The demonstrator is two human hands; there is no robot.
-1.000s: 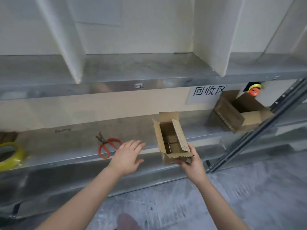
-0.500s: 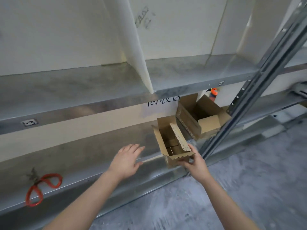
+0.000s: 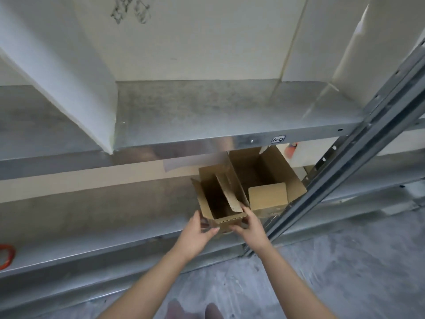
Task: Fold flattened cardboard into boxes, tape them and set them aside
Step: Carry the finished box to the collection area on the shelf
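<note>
At the front edge of the metal shelf [image 3: 92, 215], your left hand [image 3: 195, 236] and right hand [image 3: 250, 229] clasp a rectangular corrugated box [image 3: 208, 203], flaps open.

We see 2 boxes of matt brown corrugated cardboard, the smaller box [image 3: 207, 200] and the larger box [image 3: 268, 195], dull mottled galvanized-metal shelving [image 3: 207, 107], a rough grey floor [image 3: 345, 261].

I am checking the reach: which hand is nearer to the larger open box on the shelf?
Right. The right hand holds the small box at its right corner, just before the larger box; the left hand holds its left side, farther away.
</note>
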